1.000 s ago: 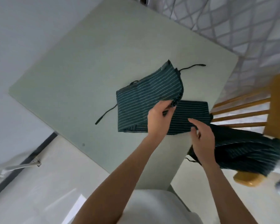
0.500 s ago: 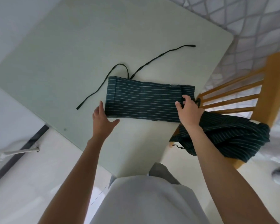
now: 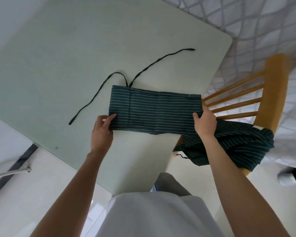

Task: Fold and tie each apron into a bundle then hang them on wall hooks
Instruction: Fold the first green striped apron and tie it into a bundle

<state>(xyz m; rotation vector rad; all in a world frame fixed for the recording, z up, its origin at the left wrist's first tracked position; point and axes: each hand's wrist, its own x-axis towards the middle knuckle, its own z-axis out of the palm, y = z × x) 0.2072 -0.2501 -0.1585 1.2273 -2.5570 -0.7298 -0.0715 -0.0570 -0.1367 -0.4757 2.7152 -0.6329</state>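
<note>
— Striped green cloth, that was the apron [image 3: 155, 113], folded into a long flat band on the table [image 3: 58, 57]. Which step did it look like?

— The folding, near its end, I judged. Both hands were on the band's near edge, one at each end. The left hand [image 3: 101, 132] pinched the near left corner, thumb on top and fingers seemingly tucked under the cloth. The right hand [image 3: 204, 123] held the opposite short end, thumb on top and fingers curled round the edge, right at the table's rim.

— So the apron lay between the hands?

— Yes, stretched from one to the other, with most of it beyond the fingertips, away from the body. The ties [image 3: 143, 71] ran out from the far left corner, beyond the left hand and apart from it: one looped back toward the left, the other trailed off to the far right.

— And the next move?

— Probably another fold or a roll, end to end, to make a bundle. After that the ties would have to be gathered and wound round it, so one hand would need to reach past the cloth for them.

— Anything else?

— More striped cloth [image 3: 237, 146] sat heaped on the chair [image 3: 270, 93], just under the right wrist; likely another apron waiting. No hooks were visible.
</note>
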